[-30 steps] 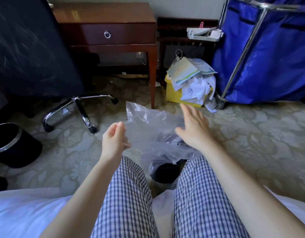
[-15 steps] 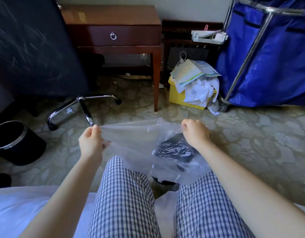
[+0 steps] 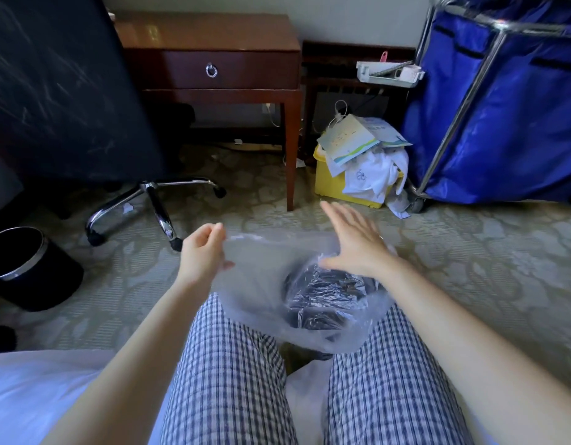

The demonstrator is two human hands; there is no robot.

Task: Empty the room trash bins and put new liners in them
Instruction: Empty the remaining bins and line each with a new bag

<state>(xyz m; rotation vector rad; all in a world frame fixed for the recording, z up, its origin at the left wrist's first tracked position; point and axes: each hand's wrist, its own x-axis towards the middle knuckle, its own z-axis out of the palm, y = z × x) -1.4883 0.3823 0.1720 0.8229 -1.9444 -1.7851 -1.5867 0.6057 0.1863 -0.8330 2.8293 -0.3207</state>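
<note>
**Q:** Where is the liner?
**A:** The clear liner (image 3: pixel 255 284) is spread above the person's legs. It drapes over a black bin (image 3: pixel 326 300) that stands between them and shows through the plastic.

**Q:** How does each grip stand?
**A:** Left hand (image 3: pixel 202 252): grip closed, thumb and fingers pinching the liner's left edge. Right hand (image 3: pixel 355 244): grip fully open, fingers straight and spread, palm down over the liner's right rim, holding nothing.

**Q:** Are there other bins?
**A:** A second black bin (image 3: pixel 27 271), silver-rimmed, stands on the carpet (image 3: pixel 470 268) well to the left. A yellow bin (image 3: pixel 335 187), heaped with paper and white cloth, sits beside the blue cart (image 3: pixel 518 123).
</note>
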